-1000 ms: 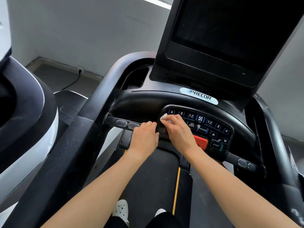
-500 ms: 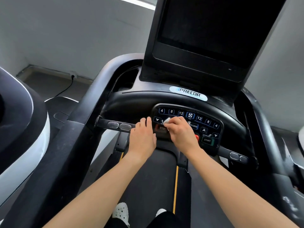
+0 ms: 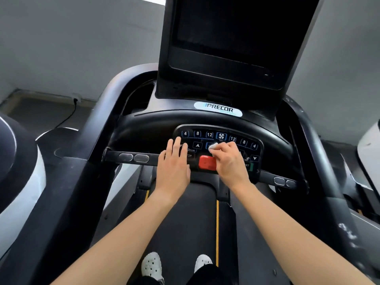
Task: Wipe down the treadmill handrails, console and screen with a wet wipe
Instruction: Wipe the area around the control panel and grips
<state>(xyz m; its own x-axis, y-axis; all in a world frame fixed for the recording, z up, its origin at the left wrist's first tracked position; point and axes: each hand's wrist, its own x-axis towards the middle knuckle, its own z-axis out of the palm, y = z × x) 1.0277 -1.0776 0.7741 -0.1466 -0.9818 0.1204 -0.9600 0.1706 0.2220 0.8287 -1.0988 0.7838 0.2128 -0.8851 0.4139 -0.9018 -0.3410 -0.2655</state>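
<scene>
Filling most of the view, the treadmill (image 3: pixel 67 202) carries its dark screen (image 3: pixel 232 38) above the curved console (image 3: pixel 148 126), with the keypad (image 3: pixel 209 134) set in the console's middle; the left hand (image 3: pixel 173 167) lies flat and holds nothing, its palm over the crossbar (image 3: pixel 133 157) and its straight fingers (image 3: pixel 174 145) now reaching onto the keypad's left edge, where a second ago they lay on the bar; the right hand (image 3: pixel 230 161) has travelled from the keypad's left end to its middle, its fingers (image 3: pixel 225 148) curled; the red button (image 3: pixel 207 163), mostly covered half a second ago, shows almost whole between the hands; the wet wipe (image 3: pixel 213 146), a small white wad pinched by the right hand, presses a key just below the fan key (image 3: pixel 221 136).
</scene>
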